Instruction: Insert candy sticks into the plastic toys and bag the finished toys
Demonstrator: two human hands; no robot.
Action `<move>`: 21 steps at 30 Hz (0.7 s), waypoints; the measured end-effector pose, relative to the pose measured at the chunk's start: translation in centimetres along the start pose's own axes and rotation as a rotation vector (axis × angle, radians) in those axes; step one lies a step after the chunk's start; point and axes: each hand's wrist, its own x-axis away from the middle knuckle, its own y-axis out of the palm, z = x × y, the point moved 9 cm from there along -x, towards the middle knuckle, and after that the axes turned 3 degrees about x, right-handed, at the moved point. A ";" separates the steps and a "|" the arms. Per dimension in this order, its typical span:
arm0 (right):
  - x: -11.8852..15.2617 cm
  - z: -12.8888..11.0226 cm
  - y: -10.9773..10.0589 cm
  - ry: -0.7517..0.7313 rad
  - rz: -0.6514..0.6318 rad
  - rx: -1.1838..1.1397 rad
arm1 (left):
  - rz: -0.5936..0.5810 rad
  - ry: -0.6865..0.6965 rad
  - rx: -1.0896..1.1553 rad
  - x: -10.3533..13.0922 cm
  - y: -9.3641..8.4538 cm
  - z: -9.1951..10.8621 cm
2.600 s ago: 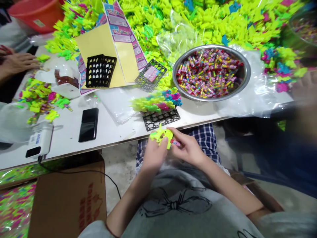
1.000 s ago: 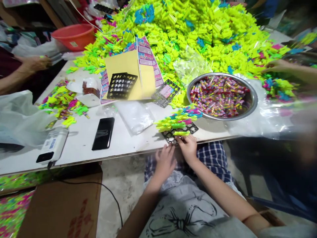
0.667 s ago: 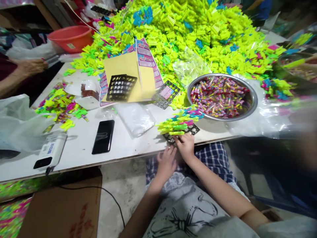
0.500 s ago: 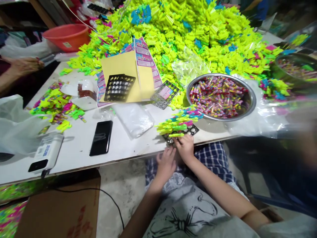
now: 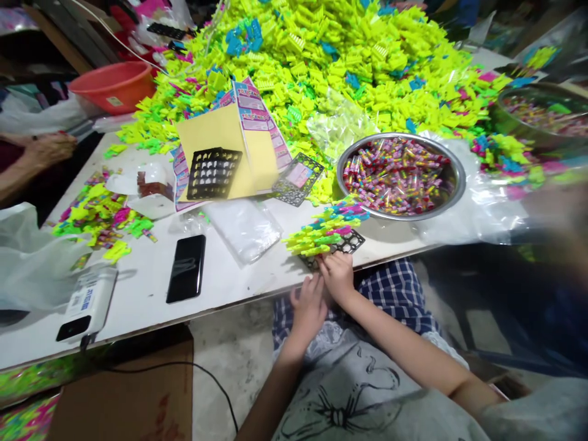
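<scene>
At the table's front edge, my right hand has its fingers bent against the near side of a black perforated rack. Whatever it pinches is hidden under the fingers. Lime, blue and pink plastic toy pieces stand in rows in the rack. My left hand is just below and left of the right one, at the table edge, fingers bent but apart and nothing seen in them. A steel bowl stands behind and right of the rack, full of small wrapped candy tubes.
A big heap of lime toy pieces covers the back. Left of my hands lie clear bags, a black phone and a white power bank. Printed cards bear another black rack. A co-worker's hands show at far left.
The view has shifted slightly, moving the table's left side lower in the picture. My right fingers have shifted a little at the rack's near edge; my left hand stays beside them.
</scene>
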 end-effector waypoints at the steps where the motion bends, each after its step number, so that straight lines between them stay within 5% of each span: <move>1: 0.0 0.0 0.0 0.006 -0.001 0.000 | -0.004 -0.004 -0.004 0.0 0.1 0.0; 15: -0.7 -1.5 -2.3 0.006 0.203 -0.096 | -0.014 0.049 -0.150 0.1 -2.4 0.9; 18: -0.2 -1.3 -4.4 -0.042 0.223 -0.113 | 0.049 0.048 -0.201 0.1 -3.1 1.1; 21: -1.2 1.5 -8.5 -0.100 0.228 -0.159 | 0.140 -0.001 -0.226 0.0 -4.2 0.9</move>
